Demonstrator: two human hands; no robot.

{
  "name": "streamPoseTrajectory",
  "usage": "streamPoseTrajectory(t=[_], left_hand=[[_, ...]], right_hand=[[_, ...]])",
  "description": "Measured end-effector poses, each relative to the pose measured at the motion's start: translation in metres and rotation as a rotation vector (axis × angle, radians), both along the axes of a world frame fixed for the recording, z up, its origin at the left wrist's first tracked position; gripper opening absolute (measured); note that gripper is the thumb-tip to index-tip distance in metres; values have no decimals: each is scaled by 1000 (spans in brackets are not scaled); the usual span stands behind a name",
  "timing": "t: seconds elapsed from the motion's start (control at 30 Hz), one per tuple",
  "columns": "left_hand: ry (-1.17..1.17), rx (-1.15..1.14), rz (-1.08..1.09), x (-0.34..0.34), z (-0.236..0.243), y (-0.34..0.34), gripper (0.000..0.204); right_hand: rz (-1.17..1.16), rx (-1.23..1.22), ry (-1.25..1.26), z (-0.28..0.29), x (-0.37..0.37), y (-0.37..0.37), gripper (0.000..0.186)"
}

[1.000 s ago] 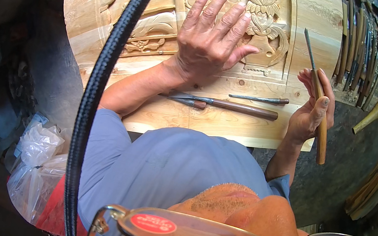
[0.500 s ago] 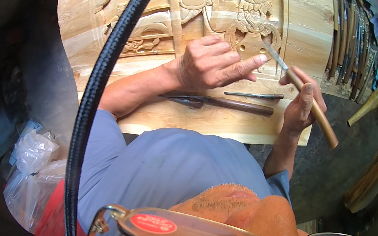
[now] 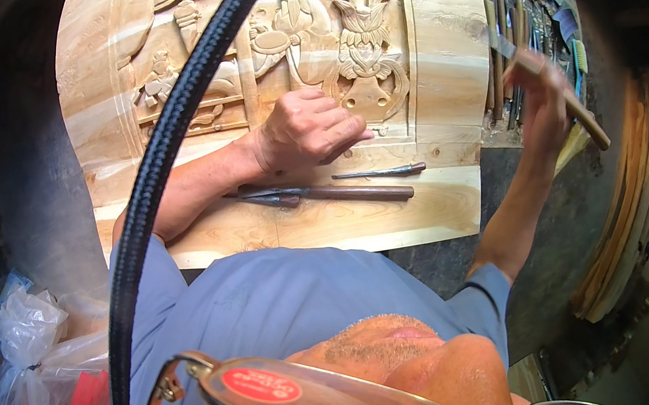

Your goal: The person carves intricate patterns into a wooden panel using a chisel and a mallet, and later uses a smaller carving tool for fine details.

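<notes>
Dark floor (image 3: 44, 134) and dim clutter surrounded a pale, broad wooden panel (image 3: 452, 78), which lay before the person with figures and foliage carved in relief. Three tools rested on its plain near margin: a long dark-handled tool (image 3: 373, 193), a short-handled tool (image 3: 280, 200) touching or just beside it, and a thin tool (image 3: 385, 171) a little farther up; they probably lay there to be within easy reach and off the carving. More tools (image 3: 515, 28) lay side by side past the panel's right edge, perhaps ranked that way for quick picking. The left hand (image 3: 308, 131) was curled into a loose fist over the carving's lower edge, nothing visible in it; whether it pressed on the wood could not be told. The right hand (image 3: 539, 88), somewhat blurred, was closed around a chisel (image 3: 585, 122) by its wooden handle, the blade slanting up-left over the ranked tools, well clear of the carving.
</notes>
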State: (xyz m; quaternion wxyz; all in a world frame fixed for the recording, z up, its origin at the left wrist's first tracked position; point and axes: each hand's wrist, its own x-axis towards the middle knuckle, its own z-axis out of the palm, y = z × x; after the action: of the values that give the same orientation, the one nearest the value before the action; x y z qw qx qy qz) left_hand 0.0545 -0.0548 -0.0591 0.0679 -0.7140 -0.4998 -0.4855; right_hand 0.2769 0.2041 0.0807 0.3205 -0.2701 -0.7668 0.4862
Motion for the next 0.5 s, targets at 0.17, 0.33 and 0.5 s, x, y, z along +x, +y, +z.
streamPoseTrajectory(t=[0.17,0.33,0.5], left_hand=[[113,7,-14,2,-7,-1,22],[124,-9,-3,-4,-5,-6,22],[107,38,-8,0,-5,-3,22]], right_hand=[[-177,252,-22,-13,-11,134,31],[-171,196,-76,-27,-37,184,29],[-376,192,-212,-48,-32,226,27]])
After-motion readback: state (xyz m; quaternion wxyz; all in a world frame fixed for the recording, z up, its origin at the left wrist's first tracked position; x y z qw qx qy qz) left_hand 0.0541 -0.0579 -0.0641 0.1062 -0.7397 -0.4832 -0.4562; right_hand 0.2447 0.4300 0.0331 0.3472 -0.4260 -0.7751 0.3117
